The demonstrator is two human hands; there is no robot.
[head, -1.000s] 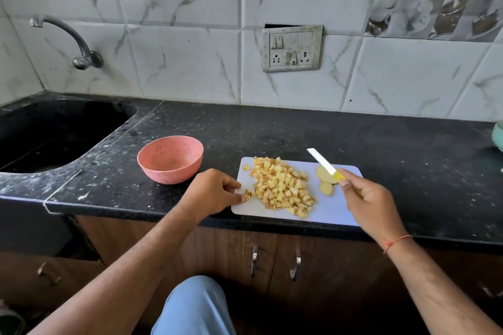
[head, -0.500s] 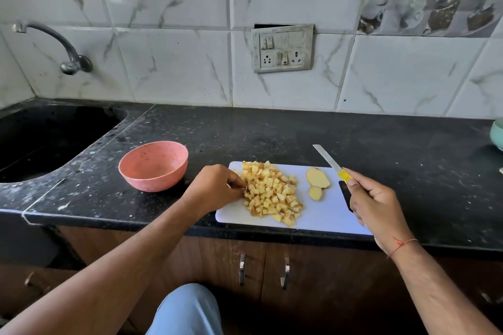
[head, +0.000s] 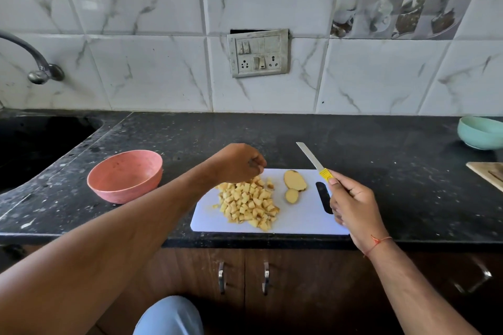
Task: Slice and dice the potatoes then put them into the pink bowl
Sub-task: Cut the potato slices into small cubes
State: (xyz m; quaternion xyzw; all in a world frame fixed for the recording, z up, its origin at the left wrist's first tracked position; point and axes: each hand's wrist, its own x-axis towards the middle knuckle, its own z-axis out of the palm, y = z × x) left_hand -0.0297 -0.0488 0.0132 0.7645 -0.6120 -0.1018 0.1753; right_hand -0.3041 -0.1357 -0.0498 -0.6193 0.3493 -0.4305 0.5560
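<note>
A heap of diced potato (head: 249,202) lies on the white cutting board (head: 299,220) at the counter's front edge. Two uncut potato slices (head: 294,180) rest just right of the heap. My left hand (head: 239,163) is over the back of the heap, its fingertips bunched together on the cubes there. My right hand (head: 353,201) grips the handle of a knife (head: 310,156) over the board's right end, with the blade pointing away and to the left. The pink bowl (head: 125,175) stands upright on the counter left of the board, and I see no potato in it.
A black sink (head: 32,141) with a tap (head: 38,68) lies at far left. A mint-green bowl (head: 480,132) and the corner of a wooden board (head: 487,175) sit at far right. The black counter (head: 394,171) ends at a front edge above the cabinet doors (head: 245,277).
My left hand moved from the board's left edge up to the back of the diced heap. My right hand and the knife shifted slightly right, away from the slices.
</note>
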